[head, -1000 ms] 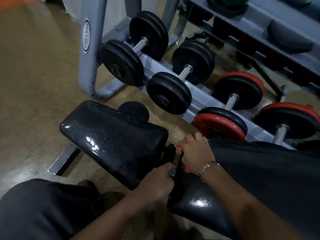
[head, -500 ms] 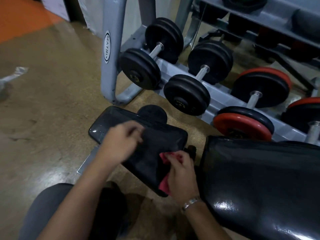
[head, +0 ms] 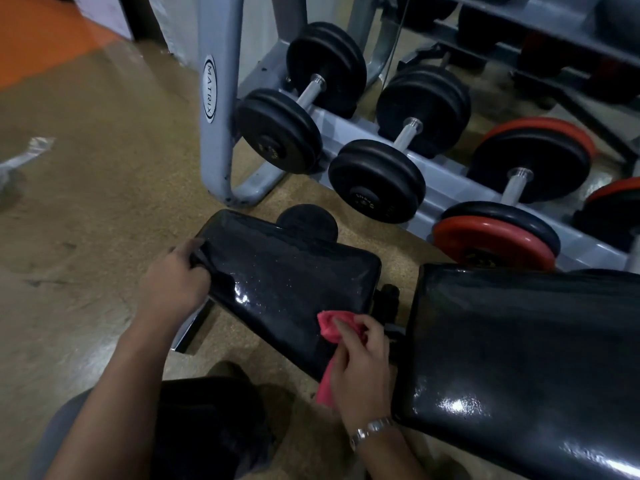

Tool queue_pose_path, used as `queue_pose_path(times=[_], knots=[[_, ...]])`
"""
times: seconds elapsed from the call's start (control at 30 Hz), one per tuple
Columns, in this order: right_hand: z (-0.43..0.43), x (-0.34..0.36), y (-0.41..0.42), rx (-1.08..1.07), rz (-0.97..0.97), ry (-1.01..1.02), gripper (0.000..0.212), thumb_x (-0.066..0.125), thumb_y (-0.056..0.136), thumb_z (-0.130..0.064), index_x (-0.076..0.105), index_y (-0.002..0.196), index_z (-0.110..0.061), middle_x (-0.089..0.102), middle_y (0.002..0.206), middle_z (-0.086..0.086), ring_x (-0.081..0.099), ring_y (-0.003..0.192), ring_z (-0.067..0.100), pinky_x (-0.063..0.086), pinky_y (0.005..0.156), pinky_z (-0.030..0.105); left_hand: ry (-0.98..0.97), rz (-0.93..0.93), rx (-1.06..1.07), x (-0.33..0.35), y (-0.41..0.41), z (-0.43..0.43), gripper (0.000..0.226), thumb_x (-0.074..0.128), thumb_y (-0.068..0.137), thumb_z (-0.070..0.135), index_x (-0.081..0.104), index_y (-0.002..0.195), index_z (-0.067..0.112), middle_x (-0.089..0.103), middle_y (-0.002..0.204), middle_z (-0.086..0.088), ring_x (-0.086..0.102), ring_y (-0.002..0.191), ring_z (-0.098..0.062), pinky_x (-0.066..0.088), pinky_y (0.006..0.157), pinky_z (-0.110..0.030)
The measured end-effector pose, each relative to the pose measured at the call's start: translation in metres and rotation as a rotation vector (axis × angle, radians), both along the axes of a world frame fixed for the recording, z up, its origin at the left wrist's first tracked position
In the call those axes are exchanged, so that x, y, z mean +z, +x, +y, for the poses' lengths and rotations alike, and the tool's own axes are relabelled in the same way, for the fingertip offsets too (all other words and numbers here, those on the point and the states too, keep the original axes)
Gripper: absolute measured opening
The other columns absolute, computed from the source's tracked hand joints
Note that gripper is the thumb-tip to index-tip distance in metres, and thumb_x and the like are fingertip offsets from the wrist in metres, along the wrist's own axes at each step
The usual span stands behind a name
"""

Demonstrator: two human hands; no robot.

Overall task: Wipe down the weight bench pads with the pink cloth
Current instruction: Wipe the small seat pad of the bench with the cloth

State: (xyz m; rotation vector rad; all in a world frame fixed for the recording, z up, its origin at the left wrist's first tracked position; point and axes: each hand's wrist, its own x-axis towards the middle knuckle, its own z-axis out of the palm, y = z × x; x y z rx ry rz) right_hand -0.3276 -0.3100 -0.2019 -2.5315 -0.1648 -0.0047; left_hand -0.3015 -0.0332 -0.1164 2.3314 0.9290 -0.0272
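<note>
The bench has two glossy black pads: a smaller seat pad (head: 287,278) in the middle and a long back pad (head: 526,358) at the right. My left hand (head: 173,289) grips the seat pad's left end, fingers curled over its edge. My right hand (head: 360,368) holds the bunched pink cloth (head: 334,327) against the seat pad's near right corner. Part of the cloth hangs below my palm. A metal bracelet circles that wrist.
A grey dumbbell rack (head: 216,98) stands just behind the bench, holding black dumbbells (head: 304,109) and red-trimmed ones (head: 512,216). A black round foot (head: 308,221) sits behind the seat pad. Tan floor spreads left. My dark-clad knee (head: 194,427) is below.
My left hand has slid from the top of the seat pad to its left end and taken hold of the edge. My right hand with the cloth has stayed at the pad's right corner.
</note>
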Motion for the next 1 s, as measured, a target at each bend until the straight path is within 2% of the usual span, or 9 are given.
queue_pose_path(times=[0.1,0.2,0.27,0.37,0.43,0.63,0.8,0.93,1.0], knots=[[0.017,0.003,0.004,-0.081,-0.032,0.079,0.045,0.067,0.087,-0.003,0.068,0.124,-0.027,0.053,0.128,-0.005,0.051,0.112,0.018,0.054,0.086,0.029,-0.047,-0.051,0.021,0.0,0.0,-0.002,0.068,0.036,0.064,0.023,0.061,0.127,0.024,0.067,0.113,-0.013,0.06,0.106,-0.039,0.05,0.092,-0.047],[0.01,-0.001,-0.011,0.117,-0.137,0.053,0.038,0.067,0.088,-0.008,0.069,0.122,-0.025,0.059,0.12,-0.01,0.055,0.104,0.014,0.053,0.085,0.025,-0.073,-0.084,0.035,0.001,-0.001,-0.004,0.056,0.04,0.07,0.016,0.063,0.12,0.026,0.068,0.103,-0.009,0.061,0.099,-0.037,0.049,0.082,-0.042],[-0.005,-0.002,-0.012,0.211,-0.176,0.01,0.037,0.068,0.083,-0.007,0.072,0.115,-0.024,0.062,0.114,-0.01,0.059,0.099,0.015,0.053,0.083,0.023,-0.082,-0.086,0.048,0.001,0.0,-0.005,0.052,0.043,0.077,0.01,0.062,0.123,0.026,0.068,0.106,-0.009,0.061,0.101,-0.036,0.046,0.081,-0.04],[-0.007,0.0,0.009,0.03,-0.112,0.005,0.037,0.071,0.079,0.0,0.074,0.107,-0.023,0.062,0.107,-0.007,0.061,0.095,0.02,0.057,0.076,0.031,-0.045,-0.085,0.035,0.002,0.001,-0.007,0.056,0.041,0.073,0.017,0.062,0.124,0.027,0.069,0.108,-0.012,0.06,0.1,-0.038,0.047,0.079,-0.04],[0.006,0.003,0.017,-0.069,-0.074,0.029,0.038,0.071,0.081,0.001,0.074,0.108,-0.024,0.06,0.109,-0.007,0.06,0.096,0.021,0.057,0.074,0.032,-0.018,-0.091,0.022,0.002,0.0,-0.008,0.062,0.037,0.067,0.021,0.062,0.124,0.026,0.069,0.109,-0.014,0.061,0.101,-0.039,0.049,0.08,-0.042],[-0.007,-0.005,-0.014,0.302,-0.187,0.008,0.042,0.067,0.08,-0.004,0.069,0.115,-0.027,0.06,0.115,-0.006,0.057,0.097,0.021,0.053,0.082,0.03,-0.002,-0.092,0.037,0.002,0.002,-0.006,0.063,0.037,0.067,0.02,0.061,0.124,0.028,0.069,0.11,-0.015,0.06,0.102,-0.04,0.05,0.082,-0.043],[0.017,0.002,0.02,-0.004,-0.058,0.101,0.038,0.066,0.087,-0.003,0.07,0.115,-0.029,0.054,0.119,-0.007,0.052,0.106,0.017,0.053,0.088,0.031,-0.024,-0.087,0.056,0.002,0.004,-0.007,0.067,0.036,0.063,0.022,0.061,0.125,0.028,0.069,0.114,-0.015,0.059,0.108,-0.041,0.049,0.088,-0.043],[0.022,-0.004,-0.002,0.257,-0.148,0.078,0.037,0.064,0.09,-0.01,0.066,0.123,-0.027,0.053,0.122,-0.006,0.052,0.102,0.017,0.049,0.086,0.026,-0.07,-0.095,0.088,0.005,0.002,-0.007,0.062,0.036,0.063,0.019,0.061,0.118,0.03,0.069,0.11,-0.011,0.06,0.105,-0.039,0.052,0.089,-0.047],[0.008,-0.008,-0.002,0.38,-0.19,0.065,0.036,0.062,0.089,-0.011,0.067,0.122,-0.024,0.054,0.122,-0.003,0.054,0.1,0.018,0.052,0.084,0.029,-0.088,-0.109,0.085,0.006,0.002,-0.007,0.061,0.035,0.061,0.02,0.063,0.115,0.03,0.07,0.106,-0.009,0.061,0.103,-0.038,0.052,0.087,-0.046]])
